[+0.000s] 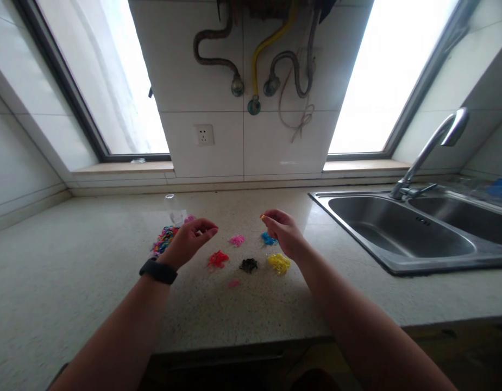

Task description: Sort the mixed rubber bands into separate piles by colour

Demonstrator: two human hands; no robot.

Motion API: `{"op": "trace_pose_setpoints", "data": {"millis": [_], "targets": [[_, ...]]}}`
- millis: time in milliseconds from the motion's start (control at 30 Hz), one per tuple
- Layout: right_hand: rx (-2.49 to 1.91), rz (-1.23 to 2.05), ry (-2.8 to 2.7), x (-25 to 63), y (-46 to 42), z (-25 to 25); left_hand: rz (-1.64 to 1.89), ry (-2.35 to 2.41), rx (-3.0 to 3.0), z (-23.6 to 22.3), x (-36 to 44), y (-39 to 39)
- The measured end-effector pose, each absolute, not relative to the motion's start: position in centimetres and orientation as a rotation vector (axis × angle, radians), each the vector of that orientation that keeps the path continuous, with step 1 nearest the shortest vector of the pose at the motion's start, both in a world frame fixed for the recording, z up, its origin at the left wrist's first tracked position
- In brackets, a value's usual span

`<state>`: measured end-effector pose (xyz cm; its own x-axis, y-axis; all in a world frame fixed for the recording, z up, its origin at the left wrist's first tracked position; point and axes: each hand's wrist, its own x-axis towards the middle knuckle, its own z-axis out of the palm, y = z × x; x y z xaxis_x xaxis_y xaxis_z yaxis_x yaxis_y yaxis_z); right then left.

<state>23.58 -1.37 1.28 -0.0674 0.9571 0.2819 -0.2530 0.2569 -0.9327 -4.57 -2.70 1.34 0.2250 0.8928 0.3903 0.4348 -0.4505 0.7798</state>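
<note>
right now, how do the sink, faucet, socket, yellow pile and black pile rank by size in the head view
Sink
Faucet
Socket and yellow pile: too alike to rank
Black pile

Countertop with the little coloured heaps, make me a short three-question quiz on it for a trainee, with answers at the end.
1. Which heap of small pieces sits between the red heap and the yellow heap?
A) blue heap
B) black heap
C) multicoloured heap

2. True or false: the left hand has a black band around its wrist.

3. Fill in: the tiny yellow piece is pinched by the ____ hand.

Key: 1. B; 2. true; 3. right
</note>
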Motion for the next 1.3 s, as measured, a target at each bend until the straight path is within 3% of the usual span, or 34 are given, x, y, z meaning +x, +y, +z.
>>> {"op": "trace_pose_setpoints", "data": {"millis": [433,1300], "targets": [[-0.722,1.389,-1.473,20.9,-4.2,1.9,1.117,0.992,2.079,2.4,-0.5,-5.3],[-0.725,1.373,-1.606,21.1,-4.2,1.6,1.179,0.959,1.98,1.6,0.5,-4.7]]}}
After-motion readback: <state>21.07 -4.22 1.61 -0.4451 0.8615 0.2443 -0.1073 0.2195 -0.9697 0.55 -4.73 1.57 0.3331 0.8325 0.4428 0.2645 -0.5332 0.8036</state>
